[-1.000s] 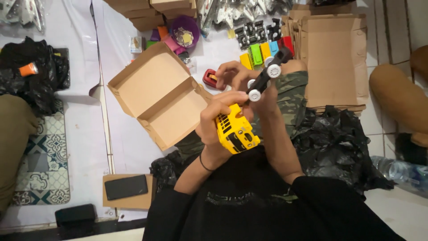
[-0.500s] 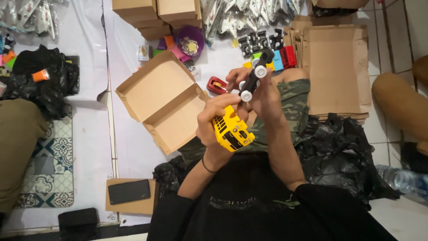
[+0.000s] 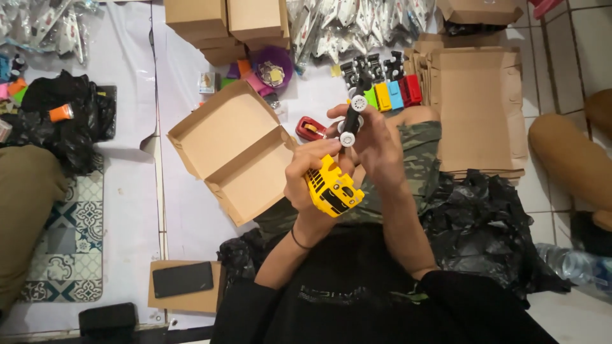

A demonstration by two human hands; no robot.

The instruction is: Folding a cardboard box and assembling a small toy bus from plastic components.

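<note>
We hold the yellow toy truck body (image 3: 333, 189) clenched in our left hand (image 3: 310, 175) over our lap, while the fingers of our right hand (image 3: 376, 143) pinch the black wheel chassis (image 3: 351, 116) just above it. Both look like light, stiff plastic (likely a little slick), so we judge the body is best gripped by its sides and the chassis by its bar between the white wheels. Against the earlier frame, the chassis stands more upright, and the open cardboard box (image 3: 236, 150) beside our left hand keeps its place.

Open box (image 3: 237, 153) crowds the left hand (image 3: 313, 175); toy parts (image 3: 389, 95) and flat cardboard (image 3: 478, 114) block ahead; white sheet (image 3: 185, 216) lies free.
</note>
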